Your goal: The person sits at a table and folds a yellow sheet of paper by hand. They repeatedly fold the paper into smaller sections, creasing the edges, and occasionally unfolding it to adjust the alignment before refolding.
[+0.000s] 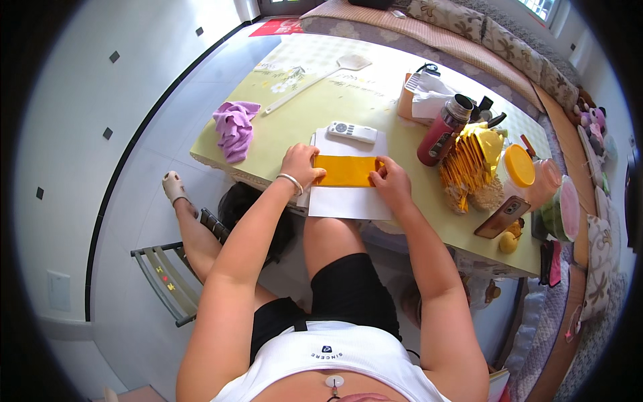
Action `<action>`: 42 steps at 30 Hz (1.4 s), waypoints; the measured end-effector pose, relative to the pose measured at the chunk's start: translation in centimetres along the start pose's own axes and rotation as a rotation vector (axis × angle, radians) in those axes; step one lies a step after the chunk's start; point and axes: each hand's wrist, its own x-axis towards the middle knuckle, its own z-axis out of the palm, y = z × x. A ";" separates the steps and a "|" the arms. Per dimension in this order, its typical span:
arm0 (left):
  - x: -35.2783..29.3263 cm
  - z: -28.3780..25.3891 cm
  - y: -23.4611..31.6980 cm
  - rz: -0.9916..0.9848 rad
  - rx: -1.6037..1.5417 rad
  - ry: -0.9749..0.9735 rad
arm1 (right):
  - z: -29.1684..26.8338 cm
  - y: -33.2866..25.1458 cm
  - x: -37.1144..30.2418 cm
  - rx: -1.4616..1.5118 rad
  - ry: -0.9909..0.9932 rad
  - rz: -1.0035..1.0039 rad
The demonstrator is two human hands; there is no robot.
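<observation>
A flat strip of golden-yellow paper (345, 171) lies stretched level between my hands, over white paper sheets (345, 203) at the table's near edge. My left hand (303, 165), with a bangle on its wrist, pinches the strip's left end between thumb and fingers. At the other end, my right hand (391, 181) grips the right edge the same way. Just beyond the strip, a white remote control (352, 132) rests on the sheets. To the right stands a bundle of folded golden paper pieces (472, 161).
A purple cloth (235, 130) and a white fly swatter (315, 85) lie at the left. On the right are a red thermos (443, 130), a tissue box (406, 97), a jar with a yellow lid (519, 166), a propped phone (501, 218) and a pear (508, 242).
</observation>
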 end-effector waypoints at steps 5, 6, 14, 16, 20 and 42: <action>1.9 0.3 0.0 -0.169 -0.065 -0.159 | 0.7 0.2 -0.6 -0.177 0.107 -0.096; 1.8 0.6 -0.2 -0.190 -0.111 -0.093 | 0.6 0.1 -0.6 -0.159 0.100 -0.090; 0.2 1.7 -0.7 -0.259 -0.556 0.133 | 1.1 0.5 -0.3 -0.046 0.145 -0.017; -0.3 1.0 0.3 -0.313 -0.584 0.072 | 1.2 1.3 0.0 0.054 0.172 0.001; -1.6 0.7 1.2 -0.479 -0.983 0.008 | 1.3 2.1 0.1 0.472 0.186 0.069; -3.5 1.0 1.0 -0.397 -1.067 -0.003 | -2.0 2.0 0.3 0.736 -0.081 0.347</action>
